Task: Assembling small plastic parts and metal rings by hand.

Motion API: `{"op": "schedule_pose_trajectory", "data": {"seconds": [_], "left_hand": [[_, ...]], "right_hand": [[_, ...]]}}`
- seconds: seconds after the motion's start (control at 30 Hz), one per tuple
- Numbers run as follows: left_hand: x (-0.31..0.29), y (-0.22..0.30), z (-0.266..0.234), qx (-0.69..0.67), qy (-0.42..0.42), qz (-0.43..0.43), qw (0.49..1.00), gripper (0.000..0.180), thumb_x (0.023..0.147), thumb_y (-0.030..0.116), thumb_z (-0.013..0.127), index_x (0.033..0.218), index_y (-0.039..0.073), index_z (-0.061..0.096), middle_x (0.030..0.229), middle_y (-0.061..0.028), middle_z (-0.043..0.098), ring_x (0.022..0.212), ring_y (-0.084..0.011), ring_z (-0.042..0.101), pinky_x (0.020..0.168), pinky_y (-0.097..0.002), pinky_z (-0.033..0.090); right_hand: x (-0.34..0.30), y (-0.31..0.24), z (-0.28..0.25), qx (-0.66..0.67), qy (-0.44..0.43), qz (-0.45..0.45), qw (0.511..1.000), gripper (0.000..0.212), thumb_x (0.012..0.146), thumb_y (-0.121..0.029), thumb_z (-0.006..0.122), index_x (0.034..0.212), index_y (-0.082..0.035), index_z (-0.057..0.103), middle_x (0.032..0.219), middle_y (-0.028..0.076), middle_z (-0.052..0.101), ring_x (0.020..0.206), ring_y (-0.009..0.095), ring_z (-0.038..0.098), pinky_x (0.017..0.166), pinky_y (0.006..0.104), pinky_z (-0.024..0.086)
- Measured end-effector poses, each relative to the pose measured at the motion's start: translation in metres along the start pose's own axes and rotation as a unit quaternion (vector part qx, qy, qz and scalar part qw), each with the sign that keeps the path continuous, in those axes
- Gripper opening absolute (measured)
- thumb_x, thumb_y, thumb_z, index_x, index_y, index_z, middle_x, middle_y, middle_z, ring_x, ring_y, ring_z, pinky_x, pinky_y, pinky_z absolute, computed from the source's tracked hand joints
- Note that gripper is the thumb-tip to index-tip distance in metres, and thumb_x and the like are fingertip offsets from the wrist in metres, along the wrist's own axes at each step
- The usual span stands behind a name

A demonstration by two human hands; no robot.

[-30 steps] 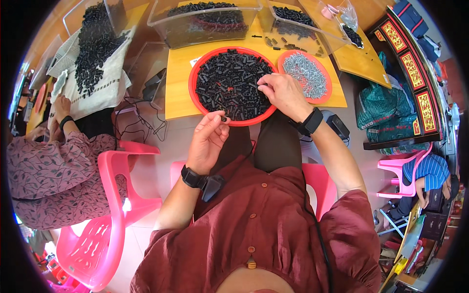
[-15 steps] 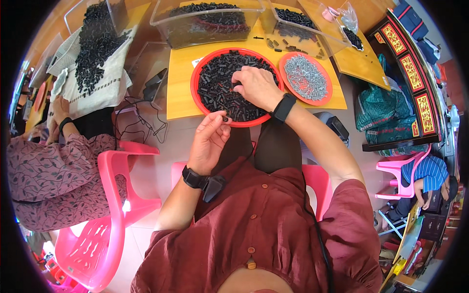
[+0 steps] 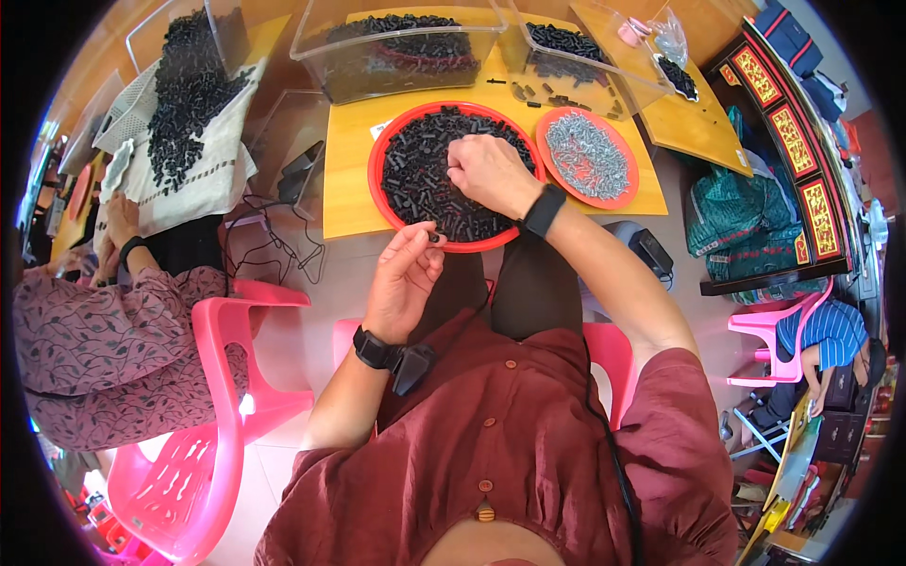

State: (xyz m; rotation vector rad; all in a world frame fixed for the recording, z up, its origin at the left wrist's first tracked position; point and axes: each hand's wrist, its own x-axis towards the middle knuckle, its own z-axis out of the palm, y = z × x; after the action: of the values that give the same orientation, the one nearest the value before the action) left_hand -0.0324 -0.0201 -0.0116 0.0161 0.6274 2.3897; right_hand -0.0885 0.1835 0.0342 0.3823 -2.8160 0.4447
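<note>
Tray (image 3: 377, 179) of black parts (image 3: 425, 160) under the right hand (image 3: 491, 170)

Both hands work at the round red tray, which sits on the yellow surface (image 3: 354, 215) and overhangs its near edge. The left hand (image 3: 404, 275) is at the near rim, thumb and fingertips pinched on a small dark piece (image 3: 434, 238). The right hand reaches over the tray from the right, fingers curled down onto the black parts; its fingertips are hidden, so whether it grips one I cannot tell. Black bands circle both wrists.

Just beside the tray, to its right, an orange plate (image 3: 601, 202) carries silver screws (image 3: 590, 156). Behind the tray stands a clear bin (image 3: 377, 87) partly filled with more dark parts, and to the right of that a second clear bin (image 3: 642, 87). One loose part (image 3: 496, 81) lies on the surface between the bins.

At left, a co-worker (image 3: 104, 358) in a patterned top sits on a pink chair (image 3: 222, 377), near a heap (image 3: 179, 113) of black parts on a pale cloth (image 3: 222, 141). Green sacks (image 3: 736, 203) stand at right.
</note>
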Motion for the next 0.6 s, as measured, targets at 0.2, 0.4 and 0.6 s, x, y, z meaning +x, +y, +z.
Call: {"op": "schedule_pose_trajectory", "data": {"seconds": [0.2,0.4,0.6], "left_hand": [[-0.001,0.001,0.000,0.000,0.004,0.000,1.000,0.019,0.094,0.012,0.058,0.111,0.003,0.062,0.095,-0.0080,0.067,0.074,-0.0101,0.058,0.071,-0.0229,0.048],[0.000,-0.002,-0.001,0.015,0.000,0.007,1.000,0.022,0.094,0.012,0.058,0.114,0.002,0.062,0.095,-0.0068,0.067,0.075,-0.0099,0.057,0.072,-0.0232,0.048],[-0.001,-0.003,-0.001,0.038,-0.020,0.013,0.999,0.022,0.094,0.011,0.059,0.114,0.002,0.063,0.094,-0.0047,0.066,0.076,-0.0094,0.057,0.072,-0.0232,0.048]], "right_hand": [[-0.039,-0.043,-0.033,0.228,0.074,0.075,0.968,0.013,0.078,-0.009,0.069,0.080,0.000,0.061,0.068,0.013,0.064,0.056,0.021,0.063,0.053,0.0324,0.049],[-0.094,-0.091,-0.034,0.432,0.084,0.235,0.867,0.009,0.085,-0.004,0.066,0.094,0.001,0.066,0.070,0.004,0.065,0.059,0.006,0.060,0.052,0.0217,0.047],[-0.102,-0.101,-0.023,0.449,0.124,0.204,0.861,0.015,0.089,-0.003,0.060,0.103,0.001,0.065,0.081,0.007,0.069,0.066,0.010,0.064,0.059,0.0233,0.051]]}}
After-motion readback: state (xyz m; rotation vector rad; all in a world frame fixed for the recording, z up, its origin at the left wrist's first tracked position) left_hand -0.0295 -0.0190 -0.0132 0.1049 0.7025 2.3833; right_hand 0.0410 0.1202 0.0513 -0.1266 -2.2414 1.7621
